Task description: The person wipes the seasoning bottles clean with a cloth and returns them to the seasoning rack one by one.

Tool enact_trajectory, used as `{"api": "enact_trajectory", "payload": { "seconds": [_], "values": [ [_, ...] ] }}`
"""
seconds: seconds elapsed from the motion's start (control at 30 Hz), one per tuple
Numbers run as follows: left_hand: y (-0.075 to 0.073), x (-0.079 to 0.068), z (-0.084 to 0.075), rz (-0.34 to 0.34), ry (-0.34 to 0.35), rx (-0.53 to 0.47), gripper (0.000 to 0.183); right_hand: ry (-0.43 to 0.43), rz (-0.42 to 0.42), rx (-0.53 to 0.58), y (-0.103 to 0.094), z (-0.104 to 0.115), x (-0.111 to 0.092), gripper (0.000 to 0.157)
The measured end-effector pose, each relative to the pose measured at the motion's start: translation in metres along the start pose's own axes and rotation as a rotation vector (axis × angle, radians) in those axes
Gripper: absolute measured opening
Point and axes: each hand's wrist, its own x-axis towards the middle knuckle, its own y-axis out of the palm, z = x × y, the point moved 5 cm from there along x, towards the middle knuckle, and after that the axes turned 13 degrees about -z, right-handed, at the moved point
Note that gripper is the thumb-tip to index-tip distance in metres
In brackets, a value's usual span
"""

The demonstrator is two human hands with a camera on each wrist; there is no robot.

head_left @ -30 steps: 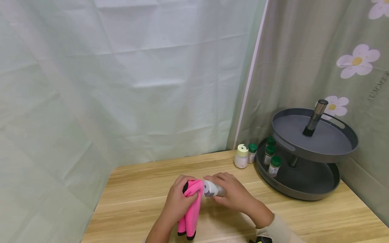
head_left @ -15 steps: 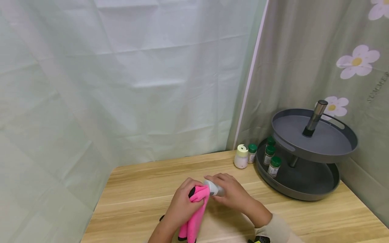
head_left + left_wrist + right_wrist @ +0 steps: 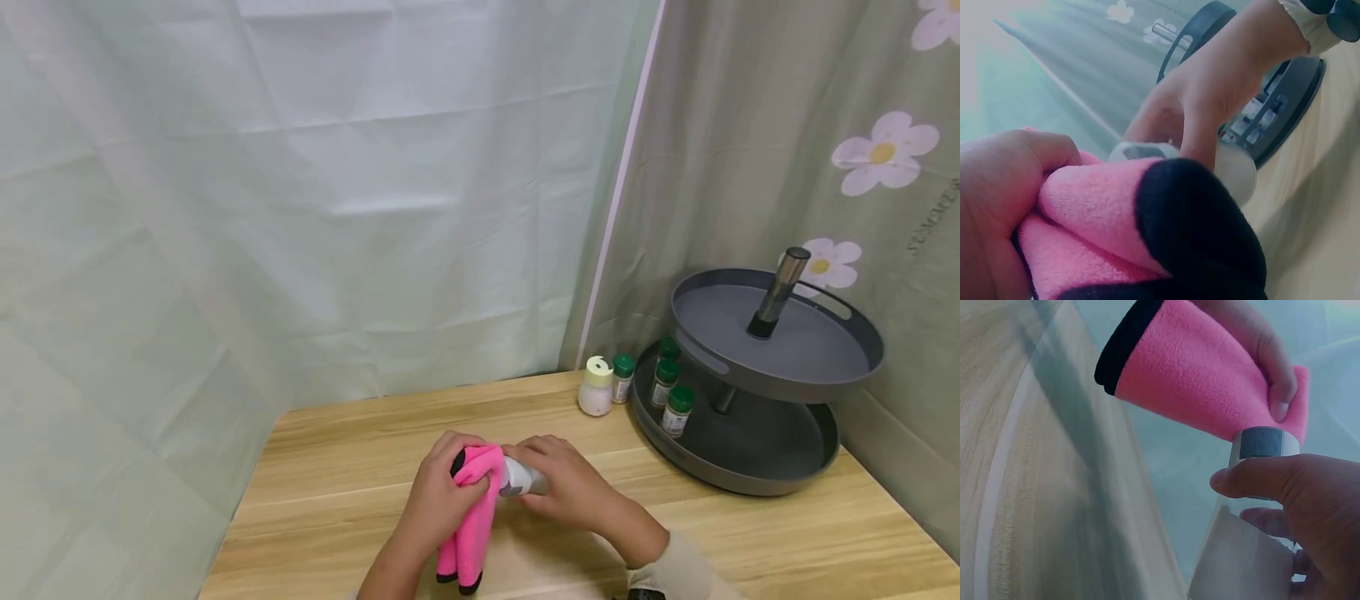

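My left hand point(image 3: 438, 496) grips a folded pink cloth point(image 3: 474, 525) with black edging, its lower end hanging down over the table. In my right hand point(image 3: 572, 487) is a white bottle point(image 3: 517, 477) with a grey band, tipped so that one end points toward the cloth. Seen from the right wrist, the cloth point(image 3: 1191, 375) lies against the bottle's banded end, and thumb and fingers wrap the bottle point(image 3: 1235, 556) just below that band. In the left wrist view the folded cloth point(image 3: 1097, 200) hides part of the bottle.
A grey two-tier round tray point(image 3: 738, 467) stands at the right, with several green-capped jars point(image 3: 677, 410) on its lower level. Left of it are a yellow-topped bottle point(image 3: 596, 387) and another green-capped jar point(image 3: 622, 379). Curtains point(image 3: 420, 250) hang behind the wooden table point(image 3: 330, 500).
The left hand moved the cloth right, over the bottle's end, then back left. The right hand dipped slightly, still holding the bottle.
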Motion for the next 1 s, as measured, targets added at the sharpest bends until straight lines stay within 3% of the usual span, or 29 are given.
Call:
{"api": "enact_trajectory", "payload": {
  "seconds": [0.17, 0.33, 0.73, 1.0],
  "values": [
    [-0.004, 0.003, 0.004, -0.029, 0.008, 0.013, 0.038, 0.025, -0.021, 0.028, -0.008, 0.003, 0.002, 0.071],
    [-0.004, 0.003, 0.001, -0.015, 0.023, 0.026, 0.038, 0.021, -0.063, 0.027, -0.014, 0.003, 0.005, 0.072],
    [0.008, -0.010, -0.019, 0.137, 0.118, -0.015, 0.041, 0.001, -0.094, 0.009, -0.012, -0.008, 0.004, 0.071],
    [0.005, -0.011, -0.019, 0.100, 0.089, -0.028, 0.044, -0.031, -0.040, 0.022, -0.006, -0.003, 0.002, 0.066]
  ]
}}
